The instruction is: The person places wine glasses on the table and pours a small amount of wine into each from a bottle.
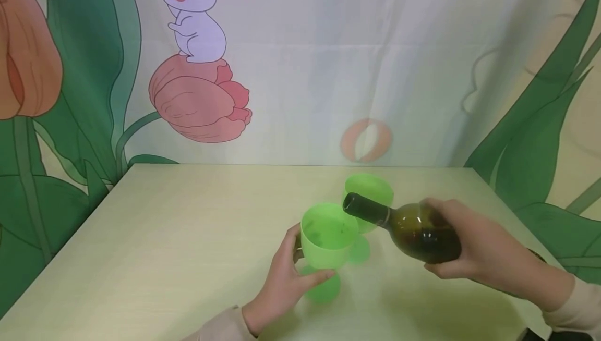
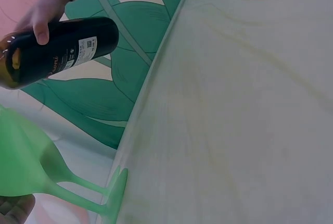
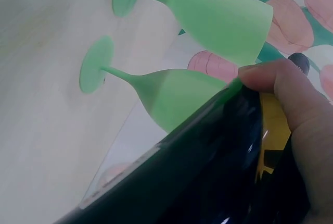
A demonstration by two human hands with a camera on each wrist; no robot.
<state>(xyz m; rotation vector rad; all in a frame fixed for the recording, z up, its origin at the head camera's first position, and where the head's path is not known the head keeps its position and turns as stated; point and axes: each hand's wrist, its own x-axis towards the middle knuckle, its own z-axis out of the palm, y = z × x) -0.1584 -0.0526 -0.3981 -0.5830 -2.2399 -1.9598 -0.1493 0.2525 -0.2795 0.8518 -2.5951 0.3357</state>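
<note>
My left hand (image 1: 286, 278) grips the bowl of the nearer green wine glass (image 1: 328, 252), fingers behind it and thumb across its front. That glass stands upright. In my right hand (image 1: 488, 247) is a dark wine bottle (image 1: 424, 234), tilted with its mouth lowered at the nearer glass's right rim. Whether bottle and rim touch, I cannot tell. A second green wine glass (image 1: 371, 187) stands just behind, partly hidden by the neck. The left wrist view shows a white label on the bottle (image 2: 67, 52). From the right wrist, the held glass (image 3: 223, 23) appears beyond the other glass (image 3: 171, 96).
The pale table (image 1: 188, 226) reaches back to a printed curtain (image 1: 300, 70) with tulips, leaves and a white rabbit. A black object (image 1: 559, 335) shows at the lower right corner.
</note>
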